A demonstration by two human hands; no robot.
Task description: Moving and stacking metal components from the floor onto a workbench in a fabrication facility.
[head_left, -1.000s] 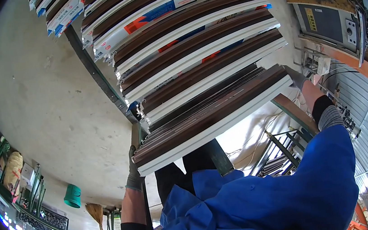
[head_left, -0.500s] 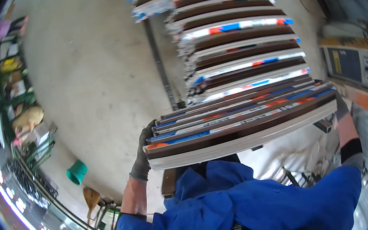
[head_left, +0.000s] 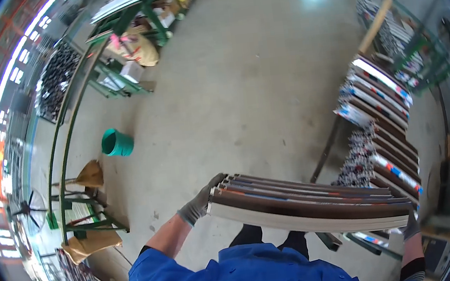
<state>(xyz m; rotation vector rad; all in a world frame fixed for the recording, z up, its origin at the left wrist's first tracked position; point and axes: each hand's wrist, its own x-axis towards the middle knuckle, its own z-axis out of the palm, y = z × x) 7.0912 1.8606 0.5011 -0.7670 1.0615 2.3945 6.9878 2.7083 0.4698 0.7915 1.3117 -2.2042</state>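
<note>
A stack of long brown and off-white profile strips [head_left: 305, 208] lies across the front of my body, with coloured printed film showing between the layers. My left hand [head_left: 198, 204], in a grey glove, is closed around its left end. Around the right end, my right hand [head_left: 411, 228], also gloved, is closed, partly hidden by the strips. Beyond that end, to the right, a long row of similar profiles [head_left: 389, 144] rests in a pile with uneven ends.
A green bucket [head_left: 117, 142] stands on the concrete floor at left. Nearby are a green metal frame [head_left: 70, 122], a dustpan-like brown piece [head_left: 90, 174] and a fan [head_left: 29, 211]. A loaded green rack [head_left: 132, 12] stands at the far left, with a stuffed sack [head_left: 139, 49] beside it.
My body has turned left, so the pile has swung from ahead of me to my right. The held stack has come away from the pile, still in both hands.
</note>
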